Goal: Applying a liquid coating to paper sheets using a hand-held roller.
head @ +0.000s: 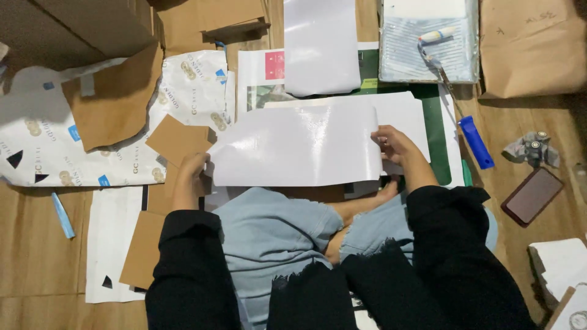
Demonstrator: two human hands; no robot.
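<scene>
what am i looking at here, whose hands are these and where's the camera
There is no machine here: a person sits on a wooden floor, and the single picture comes from a camera worn on their head, looking down at their lap and hands. The dark sleeves and pale blue jeans are their own.

Both hands hold one glossy white sheet over the lap: the left hand grips its left edge, the right hand its right edge.

Around it lie brown cardboard pieces, printed white wrapping paper, more white sheets and a green mat. At the top right sits a paint tray with a blue-handled roller; a dark phone lies at the right.
</scene>
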